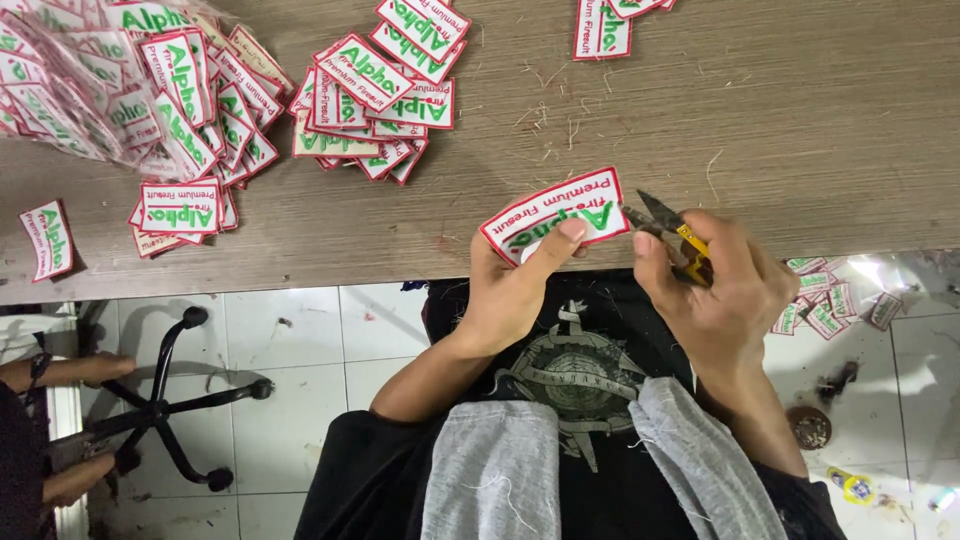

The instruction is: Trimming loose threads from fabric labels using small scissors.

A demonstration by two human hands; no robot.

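Note:
My left hand [515, 285] pinches a white embroidered patch [555, 212] with a red border and green lettering, held at the near edge of the wooden table [780, 110]. My right hand [715, 285] grips small thread snips [668, 232] with a yellow body. Their open blades point left and touch the patch's right edge.
A heap of the same patches [190, 110] lies at the table's far left, some in clear plastic. A fanned pile [385, 85] sits mid-table, one patch [48, 238] lies alone at left. More patches [820, 300] lie on the tiled floor. A chair base [170, 410] stands by another person's arms [70, 370].

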